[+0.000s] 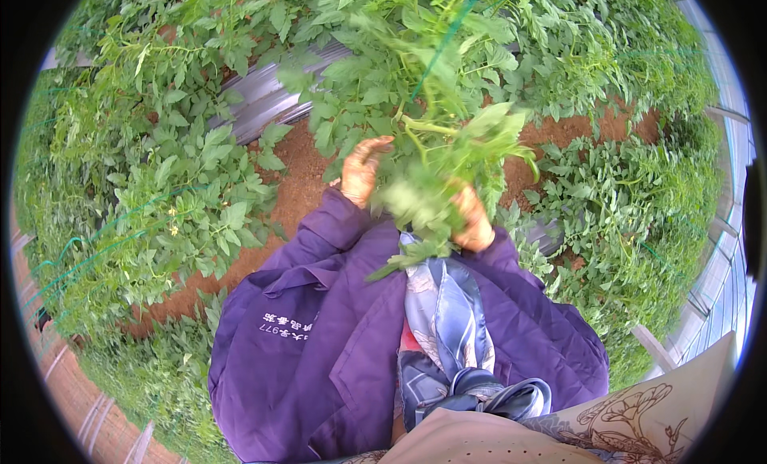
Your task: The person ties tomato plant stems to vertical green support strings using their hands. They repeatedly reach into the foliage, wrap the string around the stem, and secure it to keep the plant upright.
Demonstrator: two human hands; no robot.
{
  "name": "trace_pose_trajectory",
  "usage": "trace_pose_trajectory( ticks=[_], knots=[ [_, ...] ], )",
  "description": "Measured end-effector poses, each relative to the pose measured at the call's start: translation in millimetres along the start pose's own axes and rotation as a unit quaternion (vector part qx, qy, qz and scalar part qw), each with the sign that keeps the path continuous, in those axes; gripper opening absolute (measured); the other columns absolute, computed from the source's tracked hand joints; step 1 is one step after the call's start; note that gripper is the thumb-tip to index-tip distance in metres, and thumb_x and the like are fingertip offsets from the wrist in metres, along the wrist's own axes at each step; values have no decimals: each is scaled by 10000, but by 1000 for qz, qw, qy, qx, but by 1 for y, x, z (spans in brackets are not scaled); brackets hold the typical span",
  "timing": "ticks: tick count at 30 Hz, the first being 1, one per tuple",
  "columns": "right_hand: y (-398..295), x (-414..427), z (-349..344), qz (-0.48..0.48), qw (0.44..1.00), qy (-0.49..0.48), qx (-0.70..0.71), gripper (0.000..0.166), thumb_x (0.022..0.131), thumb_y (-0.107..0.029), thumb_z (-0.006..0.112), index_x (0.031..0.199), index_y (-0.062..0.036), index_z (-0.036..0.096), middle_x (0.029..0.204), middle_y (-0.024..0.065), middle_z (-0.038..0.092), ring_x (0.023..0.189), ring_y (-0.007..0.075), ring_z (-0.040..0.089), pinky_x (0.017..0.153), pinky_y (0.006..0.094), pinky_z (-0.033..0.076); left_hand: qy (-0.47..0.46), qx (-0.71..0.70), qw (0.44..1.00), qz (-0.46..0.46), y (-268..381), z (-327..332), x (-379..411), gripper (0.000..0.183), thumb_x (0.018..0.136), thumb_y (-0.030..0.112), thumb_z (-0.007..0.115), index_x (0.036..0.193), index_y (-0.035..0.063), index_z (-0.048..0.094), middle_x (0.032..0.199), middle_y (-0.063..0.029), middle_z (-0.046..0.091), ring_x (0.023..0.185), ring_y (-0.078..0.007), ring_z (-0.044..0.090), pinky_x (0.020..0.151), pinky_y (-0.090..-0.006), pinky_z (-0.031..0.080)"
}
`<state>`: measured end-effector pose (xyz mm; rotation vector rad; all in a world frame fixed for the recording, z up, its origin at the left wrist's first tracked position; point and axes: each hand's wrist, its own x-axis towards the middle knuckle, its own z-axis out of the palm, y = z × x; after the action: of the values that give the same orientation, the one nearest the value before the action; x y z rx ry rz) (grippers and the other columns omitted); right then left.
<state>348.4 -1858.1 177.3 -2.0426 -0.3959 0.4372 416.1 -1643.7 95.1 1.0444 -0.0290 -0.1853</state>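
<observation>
Both my hands are raised at a leafy tomato plant [428,128] in front of my chest. My left hand [361,170] is at the plant's left side, fingers curled near the leaves; whether it grips a stem does not show. Blurred leaves partly cover my right hand [472,218], which lies at the plant's lower right, and its fingers are hidden. Pale green stems [428,126] branch just above and between the hands. A green twine [443,50] runs up from the plant. Some leaves hang over my scarf.
Dense rows of tomato plants [204,158] stand on both sides. Silvery plastic mulch [263,98] covers soil behind the plant, and brown soil [299,170] shows between rows. More green twine [108,257] crosses the left row. A translucent greenhouse wall [728,164] rises at the far right.
</observation>
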Motion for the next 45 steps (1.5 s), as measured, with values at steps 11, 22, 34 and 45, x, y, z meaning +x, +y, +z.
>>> trace_pose_trajectory(
  ticks=[11,22,34,45],
  knots=[
    [-106,53,-124,-169,961,43,-215,443,689,-54,557,1129,-79,512,841,84,559,863,258,530,847,357,395,175,-23,984,27,-19,15,119,409,794,19,423,1198,2,364,1121,-123,484,925,-246,525,813,-326,440],
    [-171,221,-43,-253,886,21,-387,618,773,-283,564,1305,-156,277,746,159,562,692,328,564,644,398,461,209,225,938,161,2,54,60,727,732,23,534,1323,1,112,1241,-182,339,1135,-294,367,863,-329,397],
    [-131,253,-71,-203,859,-141,-449,328,810,-262,515,1113,-137,528,860,136,603,834,311,563,735,387,452,-122,95,965,-212,33,18,50,499,765,183,546,1214,47,376,1174,-155,453,1050,-264,470,819,-371,411],
    [-14,221,-86,-58,979,-127,-150,285,824,-255,480,1052,-96,546,939,139,596,862,294,561,750,356,438,-167,-288,941,-61,-51,-58,10,412,839,179,434,1221,43,367,1258,-136,384,1101,-277,425,932,-386,362]
  ],
)
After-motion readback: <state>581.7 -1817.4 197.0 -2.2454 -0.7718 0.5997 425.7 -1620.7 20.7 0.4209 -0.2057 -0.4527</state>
